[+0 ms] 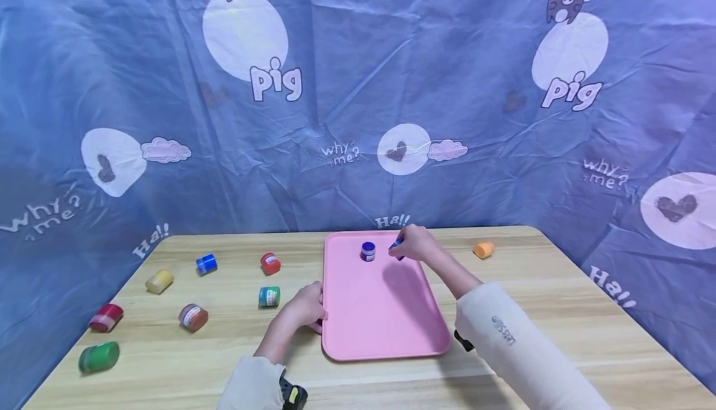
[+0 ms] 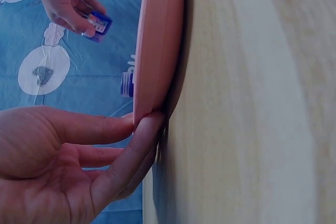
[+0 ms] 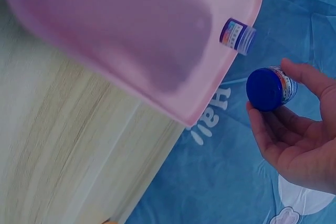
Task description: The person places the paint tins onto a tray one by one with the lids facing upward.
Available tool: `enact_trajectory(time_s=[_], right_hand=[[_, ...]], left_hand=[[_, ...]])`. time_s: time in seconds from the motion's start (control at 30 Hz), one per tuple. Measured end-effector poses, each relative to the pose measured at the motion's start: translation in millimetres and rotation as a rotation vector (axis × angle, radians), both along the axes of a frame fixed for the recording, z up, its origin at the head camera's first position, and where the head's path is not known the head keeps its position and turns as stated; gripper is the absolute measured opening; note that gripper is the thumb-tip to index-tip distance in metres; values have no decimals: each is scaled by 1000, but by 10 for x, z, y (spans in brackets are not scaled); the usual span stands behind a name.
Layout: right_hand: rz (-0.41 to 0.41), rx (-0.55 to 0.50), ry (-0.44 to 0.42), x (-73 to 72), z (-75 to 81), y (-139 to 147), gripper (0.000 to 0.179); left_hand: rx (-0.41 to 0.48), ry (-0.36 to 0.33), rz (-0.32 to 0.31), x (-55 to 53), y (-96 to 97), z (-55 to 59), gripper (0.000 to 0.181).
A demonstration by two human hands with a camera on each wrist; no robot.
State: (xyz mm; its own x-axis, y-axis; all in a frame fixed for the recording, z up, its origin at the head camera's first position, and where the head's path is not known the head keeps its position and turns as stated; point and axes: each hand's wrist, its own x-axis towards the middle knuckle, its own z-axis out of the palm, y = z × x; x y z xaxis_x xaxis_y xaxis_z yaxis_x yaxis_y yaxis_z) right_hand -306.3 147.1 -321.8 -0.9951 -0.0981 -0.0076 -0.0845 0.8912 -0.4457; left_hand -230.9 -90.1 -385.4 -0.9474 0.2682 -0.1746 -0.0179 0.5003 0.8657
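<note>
A pink tray (image 1: 380,329) lies on the wooden table. My left hand (image 1: 304,305) pinches its left edge, thumb at the rim and fingers against the outer side, as the left wrist view shows. Above the tray's far right part, my right hand (image 1: 419,243) holds a small blue paint jar (image 3: 265,88) between thumb and fingers, tilted and off the tray surface. A second jar, dark blue with a printed label (image 1: 368,251), stands upright on the tray near its far edge, left of the held one.
Left of the tray lie several paint jars on their sides, among them a green jar (image 1: 99,356), a blue jar (image 1: 206,264) and a teal-green jar (image 1: 269,296). An orange jar (image 1: 483,249) lies to the right. Blue printed cloth (image 1: 358,99) hangs behind the table.
</note>
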Motion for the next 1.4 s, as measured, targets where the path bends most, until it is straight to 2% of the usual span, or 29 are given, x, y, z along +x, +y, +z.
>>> enact_trajectory(time_s=[0.17, 0.4, 0.7, 0.87, 0.97, 1.1, 1.4], right_hand=[[33, -9, 14, -15, -19, -105, 18], [68, -87, 40, -40, -67, -251, 20], [30, -93, 78, -67, -168, -381, 21], [75, -262, 53, -81, -232, -430, 22], [91, -314, 32, -89, -262, -454, 26], [105, -312, 24, -110, -303, -476, 30], [183, -276, 32, -146, -400, -508, 26]], left_hand=[[3, -3, 6, 3, -4, -9, 37], [-2, -2, 5, -8, 5, -5, 37], [3, 9, -2, 1, 13, -5, 37], [-7, 21, -8, 3, 10, -13, 37], [-14, 26, -12, 6, 13, -10, 36], [-15, 25, -10, 3, 18, -1, 33], [-36, 16, -2, 12, 28, 15, 31]])
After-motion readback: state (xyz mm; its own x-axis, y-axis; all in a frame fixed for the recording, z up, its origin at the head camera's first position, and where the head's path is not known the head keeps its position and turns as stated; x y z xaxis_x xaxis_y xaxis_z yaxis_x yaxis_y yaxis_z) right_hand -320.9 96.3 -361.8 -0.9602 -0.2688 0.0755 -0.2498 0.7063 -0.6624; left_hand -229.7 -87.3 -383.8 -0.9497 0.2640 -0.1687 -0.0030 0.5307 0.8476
